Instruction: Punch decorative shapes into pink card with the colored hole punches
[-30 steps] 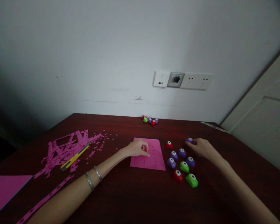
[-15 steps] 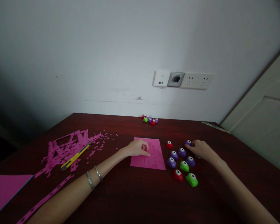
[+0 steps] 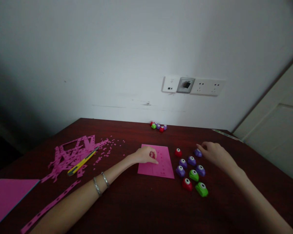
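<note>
Resting on a pink paper sheet [image 3: 164, 165], my left hand [image 3: 146, 154] has loosely curled fingers, with a gap between thumb and forefinger. Rows of small marks run down the sheet's right part. My right hand [image 3: 215, 154] hovers beside a purple paper punch [image 3: 198, 152], fingers apart and nothing visible in them. Nearby stand several more punches with round white tops: a red punch [image 3: 178, 152] at the back, a green punch [image 3: 201, 189] at the front, and others in purple, green and red between them.
Left of the sheet lie pink paper scraps [image 3: 73, 156], a yellow utility knife [image 3: 83, 162] and tiny pink cutouts [image 3: 106, 152]. A pink pad [image 3: 12, 198] sits at the left edge. More punches [image 3: 158, 126] stand by the wall.
My right hand has lifted off the purple punch and its fingers have come away from it. My left hand stays on the sheet. The view has shifted slightly.
</note>
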`<action>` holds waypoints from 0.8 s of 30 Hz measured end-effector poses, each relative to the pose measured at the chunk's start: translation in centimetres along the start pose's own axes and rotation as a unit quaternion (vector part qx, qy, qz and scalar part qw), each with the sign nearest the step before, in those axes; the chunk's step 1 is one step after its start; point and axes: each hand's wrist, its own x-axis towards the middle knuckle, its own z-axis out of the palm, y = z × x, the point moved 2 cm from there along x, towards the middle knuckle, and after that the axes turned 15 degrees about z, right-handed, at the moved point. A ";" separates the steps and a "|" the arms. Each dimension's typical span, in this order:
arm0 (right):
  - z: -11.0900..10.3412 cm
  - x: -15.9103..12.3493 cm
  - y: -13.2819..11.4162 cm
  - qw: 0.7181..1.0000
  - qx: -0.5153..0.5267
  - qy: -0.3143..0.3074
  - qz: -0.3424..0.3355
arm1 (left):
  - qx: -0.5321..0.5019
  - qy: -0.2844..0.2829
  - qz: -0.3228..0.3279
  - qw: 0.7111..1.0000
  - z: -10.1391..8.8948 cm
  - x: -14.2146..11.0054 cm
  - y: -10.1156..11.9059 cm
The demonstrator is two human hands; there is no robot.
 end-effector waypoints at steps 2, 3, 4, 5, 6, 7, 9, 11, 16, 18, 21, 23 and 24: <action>-0.6 -1.6 -2.3 0.997 0.035 -0.021 -0.061 | 0.002 0.001 0.001 1.000 0.1 0.0 -0.1; -0.6 -2.5 -3.5 0.992 0.059 -0.045 -0.101 | 0.002 0.002 0.000 1.000 0.1 0.0 -0.1; -0.6 -3.6 -4.7 0.985 0.076 -0.072 -0.140 | 0.003 0.003 -0.001 1.000 0.1 0.0 -0.2; -0.4 -4.6 -5.8 0.976 0.085 -0.094 -0.178 | 0.004 0.004 -0.002 1.000 0.1 0.0 -0.2; -0.1 -5.5 -6.7 0.969 0.084 -0.106 -0.208 | 0.006 0.006 -0.003 1.000 0.1 0.0 -0.2; 0.2 -6.4 -7.5 0.962 0.075 -0.120 -0.232 | 0.009 0.008 -0.003 1.000 0.1 0.0 -0.1; 1.0 -7.8 -8.5 0.955 0.041 -0.131 -0.263 | 0.014 0.011 -0.005 1.000 0.1 0.0 -0.1; 1.9 -8.7 -9.1 0.952 0.013 -0.133 -0.274 | 0.018 0.014 -0.006 1.000 0.1 -0.1 -0.1; 3.0 -9.3 -9.5 0.952 -0.033 -0.130 -0.276 | 0.031 0.013 -0.001 0.999 0.1 -0.1 0.0; 3.1 -9.3 -9.6 0.952 -0.043 -0.130 -0.274 | 0.032 0.014 -0.004 0.999 0.1 -0.1 -0.1; 3.0 -9.5 -9.7 0.953 -0.046 -0.121 -0.274 | 0.031 0.018 -0.007 0.999 0.2 -0.2 0.0; 2.9 -9.6 -9.8 0.954 -0.044 -0.116 -0.272 | 0.029 0.019 -0.009 0.999 0.1 -0.3 0.0; 2.9 -9.7 -9.8 0.955 -0.042 -0.112 -0.270 | 0.024 0.018 -0.005 1.000 0.1 -0.3 0.1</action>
